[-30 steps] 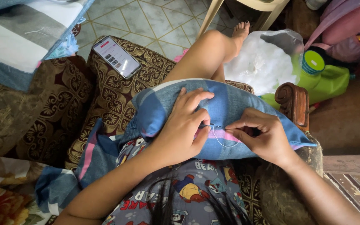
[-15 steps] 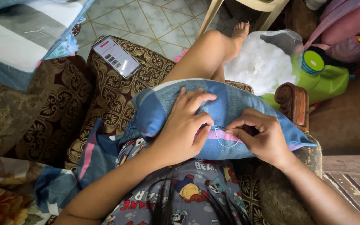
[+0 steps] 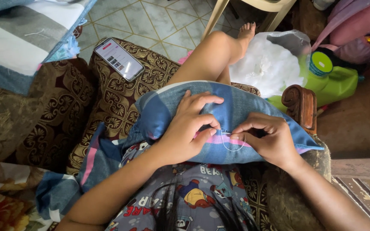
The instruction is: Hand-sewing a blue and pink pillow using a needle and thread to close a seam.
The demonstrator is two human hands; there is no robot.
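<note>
Head view: only cam, looks down at lap.
Change vs earlier frames: very little; both hands same spot on cushion, right fingers a touch more curled at seam, thread loop below them shows clearer.
Left hand (image 3: 189,128): flat on blue patchwork cushion (image 3: 236,111), fingers spread wide, thumb + forefinger pressing fabric at pink strip (image 3: 213,139).
Right hand (image 3: 266,137): fingertips pinched narrow at seam, just beside left thumb; needle too small to tell. White thread (image 3: 232,145) loops under the pinch.
Cushion loc: across person's lap, on armchair seat, touching both hands.
Counts: hands 2; cushion in lap 1; phone (image 3: 118,58) 1, screen up on patterned armrest (image 3: 108,111), well apart from hands; green bottle (image 3: 320,68) 1, floor right; white plastic bag (image 3: 266,64) 1, beside bottle; carved wood arm end (image 3: 300,105) 1; bare foot (image 3: 246,32) 1 on tile floor (image 3: 150,21).
</note>
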